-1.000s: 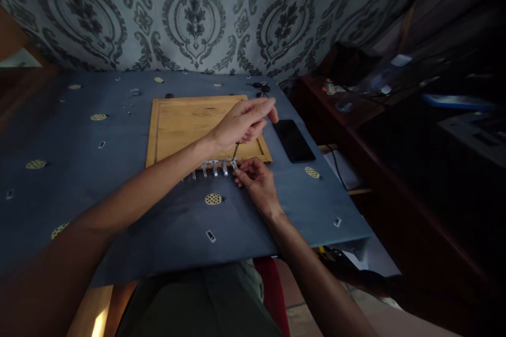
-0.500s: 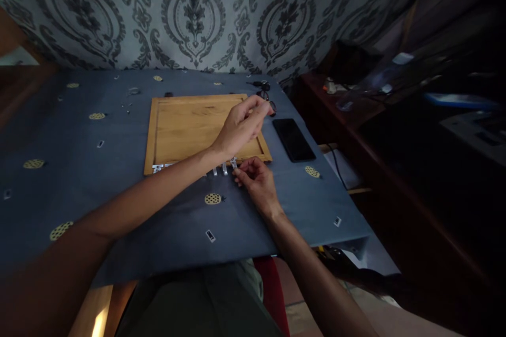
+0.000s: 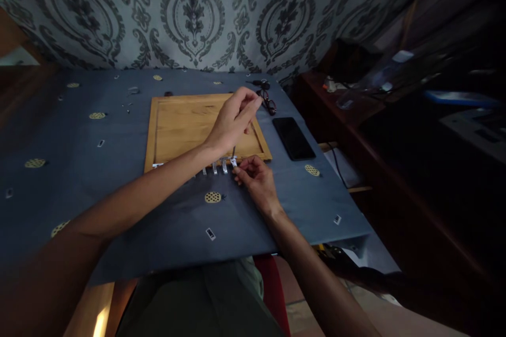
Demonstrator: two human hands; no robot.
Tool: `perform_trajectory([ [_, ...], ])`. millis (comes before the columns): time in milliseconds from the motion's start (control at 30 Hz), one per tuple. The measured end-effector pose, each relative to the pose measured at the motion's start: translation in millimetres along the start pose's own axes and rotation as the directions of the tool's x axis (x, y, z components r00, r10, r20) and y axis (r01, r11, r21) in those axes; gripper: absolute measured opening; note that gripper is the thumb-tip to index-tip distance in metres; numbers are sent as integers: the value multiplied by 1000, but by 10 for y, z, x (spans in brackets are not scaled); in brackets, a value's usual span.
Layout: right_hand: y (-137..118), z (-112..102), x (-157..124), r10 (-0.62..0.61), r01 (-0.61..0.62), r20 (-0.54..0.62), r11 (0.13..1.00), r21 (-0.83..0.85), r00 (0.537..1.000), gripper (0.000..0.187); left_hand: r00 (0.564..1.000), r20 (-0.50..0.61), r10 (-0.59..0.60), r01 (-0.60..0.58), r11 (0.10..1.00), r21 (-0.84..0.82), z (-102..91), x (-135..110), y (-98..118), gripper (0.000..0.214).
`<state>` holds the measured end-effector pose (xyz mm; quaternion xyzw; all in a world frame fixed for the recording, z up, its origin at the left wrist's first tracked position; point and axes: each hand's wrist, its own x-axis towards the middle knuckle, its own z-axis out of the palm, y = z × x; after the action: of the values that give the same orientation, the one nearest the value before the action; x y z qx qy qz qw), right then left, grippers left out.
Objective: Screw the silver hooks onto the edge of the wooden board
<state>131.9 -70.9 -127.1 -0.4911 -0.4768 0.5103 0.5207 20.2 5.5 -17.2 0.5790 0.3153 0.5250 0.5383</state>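
Screwdriver (image 3: 234, 151) stands at frame centre, the left hand (image 3: 233, 122) clamped around it. Right hand (image 3: 253, 179) pinches the metal hook rail (image 3: 220, 166) at the wooden board (image 3: 177, 126) edge.

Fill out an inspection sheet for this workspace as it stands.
Surface: table under blue cloth, patterned with dots.
Work items: wooden board; metal hook rail at its near edge; thin tool over the rail's right end.
Clutter: phone right of the board; glasses beyond its far right corner; small bits far left.
Hands: left hand grips the thin tool; right hand pinches the rail's right end.
Cables: dark cable off the table's right side.
Surroundings: patterned wall; dim side unit.
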Motion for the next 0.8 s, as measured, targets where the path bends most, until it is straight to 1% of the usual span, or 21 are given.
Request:
perform_trajectory([
  [100, -6, 2, -4, -1, 1, 5, 1000, -4, 1000, 42, 1000, 9, -24, 25, 997, -70, 54, -31, -5, 23],
  [233, -14, 6, -3, -2, 2, 4, 1000, -7, 1000, 42, 997, 82, -12, 19, 996, -86, 86, 0, -51, 27],
  [333, -18, 3, -1, 1, -1, 5, 1000, -10, 1000, 42, 982, 191, -10, 26, 996, -80, 73, 35, -76, 30],
  [433, -16, -3, 0, 7, -7, 10, 1000, -10, 1000, 42, 944, 330, -7, 39, 995, -90, 34, 57, -85, 25],
  [533, -7, -6, 1, 5, -5, 2, 1000, 2, 1000, 41, 913, 408, -2, 54, 992, -116, -18, 75, -89, 19],
  [600, -3, -5, 0, 4, -4, -1, 1000, 8, 1000, 41, 918, 396, -11, 61, 992, -114, -42, 85, -85, 20],
  [633, -2, -5, 0, 4, -4, 0, 1000, 9, 1000, 41, 931, 365, -13, 50, 994, -93, -47, 86, -79, 21],
  [667, -2, -4, 0, 5, -5, 1, 1000, 9, 1000, 41, 949, 314, -7, 28, 998, -61, -46, 83, -70, 22],
  [733, -5, -2, -1, 4, -4, 0, 1000, 6, 1000, 42, 984, 176, 22, -25, 1000, 13, -25, 60, -45, 22],
  [800, -7, 0, -2, 3, -3, -4, 1000, 4, 1000, 42, 997, 61, 53, -55, 998, 41, 16, 17, -18, 21],
])
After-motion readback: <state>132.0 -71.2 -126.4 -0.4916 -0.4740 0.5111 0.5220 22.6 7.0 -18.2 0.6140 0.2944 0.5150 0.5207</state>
